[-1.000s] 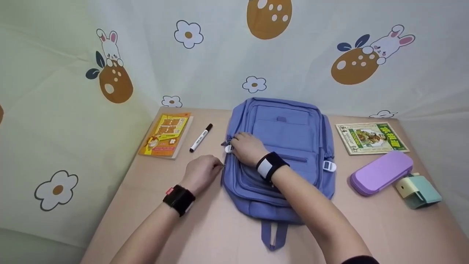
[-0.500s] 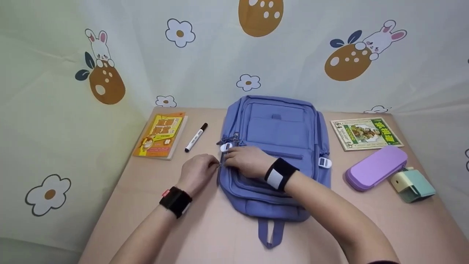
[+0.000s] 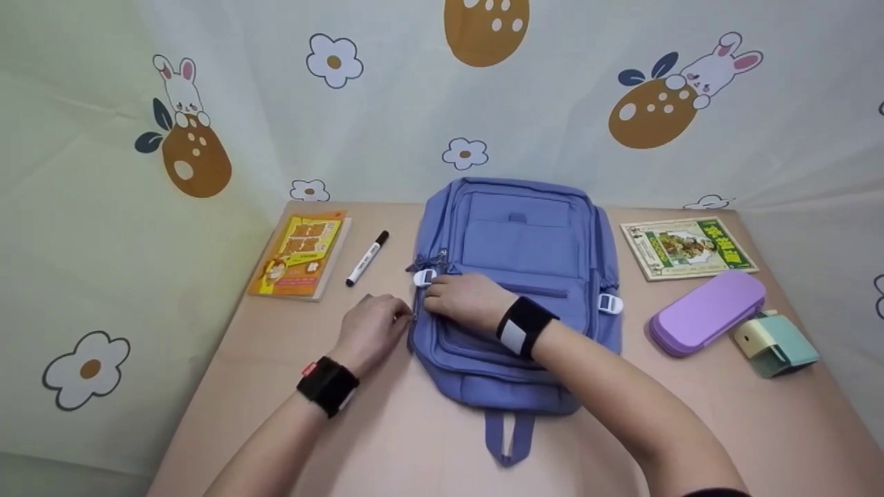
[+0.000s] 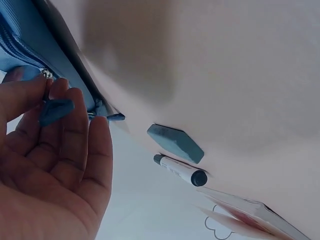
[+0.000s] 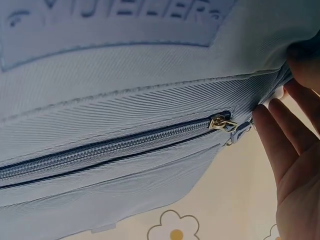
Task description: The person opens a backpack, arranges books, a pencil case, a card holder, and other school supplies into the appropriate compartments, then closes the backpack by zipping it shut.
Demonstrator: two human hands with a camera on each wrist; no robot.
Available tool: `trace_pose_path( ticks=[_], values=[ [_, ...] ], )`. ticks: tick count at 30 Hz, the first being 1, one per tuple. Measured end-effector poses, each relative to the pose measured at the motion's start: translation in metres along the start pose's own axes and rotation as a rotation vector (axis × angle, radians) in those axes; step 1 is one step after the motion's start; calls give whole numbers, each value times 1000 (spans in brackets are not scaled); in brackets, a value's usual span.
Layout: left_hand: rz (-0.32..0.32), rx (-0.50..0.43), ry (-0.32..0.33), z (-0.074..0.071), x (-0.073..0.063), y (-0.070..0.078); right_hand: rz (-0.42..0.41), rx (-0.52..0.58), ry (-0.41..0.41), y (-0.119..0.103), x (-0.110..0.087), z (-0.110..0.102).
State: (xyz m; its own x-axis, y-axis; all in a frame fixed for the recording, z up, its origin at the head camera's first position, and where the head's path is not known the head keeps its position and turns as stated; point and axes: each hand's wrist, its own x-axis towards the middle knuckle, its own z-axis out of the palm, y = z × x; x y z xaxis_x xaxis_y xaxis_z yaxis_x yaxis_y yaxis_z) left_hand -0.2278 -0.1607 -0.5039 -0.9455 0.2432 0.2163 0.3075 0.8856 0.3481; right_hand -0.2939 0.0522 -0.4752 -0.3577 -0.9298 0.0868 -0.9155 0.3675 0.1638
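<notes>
A blue-purple backpack (image 3: 525, 241) lies front side up on the table, its top loop toward me. At its left side my left hand (image 3: 373, 328) pinches a zipper pull (image 4: 47, 75) between thumb and index finger, and the pull's blue tab (image 4: 56, 111) hangs over the other fingers. Just across from it, my right hand (image 3: 466, 300) grips the bag's left edge below the white buckle (image 3: 425, 277). The right wrist view has thumb and fingers either side of that edge fabric, beside the front pocket's zipper (image 5: 125, 145).
Left of the bag lie a marker (image 3: 367, 258), an orange-yellow book (image 3: 298, 255) and a teal-grey angular block (image 4: 176, 142), mostly hidden behind my left hand in the head view. To the right are a green-and-cream book (image 3: 689, 248), a purple case (image 3: 708, 313) and a mint-and-cream pencil sharpener (image 3: 777, 344).
My right hand has moved down the bag's left edge from above the buckle to below it. The left hand has slid slightly toward me with the zipper pull. The head view has shifted a little.
</notes>
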Motion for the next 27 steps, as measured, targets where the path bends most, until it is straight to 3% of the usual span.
trace_pose_path(
  ticks=[17, 27],
  values=[
    [17, -33, -62, -14, -34, 16, 6, -29, 26, -1, -1, 2],
    [13, -66, -88, -12, -41, 21, 32, -18, -5, -3, -1, 1]
  ],
)
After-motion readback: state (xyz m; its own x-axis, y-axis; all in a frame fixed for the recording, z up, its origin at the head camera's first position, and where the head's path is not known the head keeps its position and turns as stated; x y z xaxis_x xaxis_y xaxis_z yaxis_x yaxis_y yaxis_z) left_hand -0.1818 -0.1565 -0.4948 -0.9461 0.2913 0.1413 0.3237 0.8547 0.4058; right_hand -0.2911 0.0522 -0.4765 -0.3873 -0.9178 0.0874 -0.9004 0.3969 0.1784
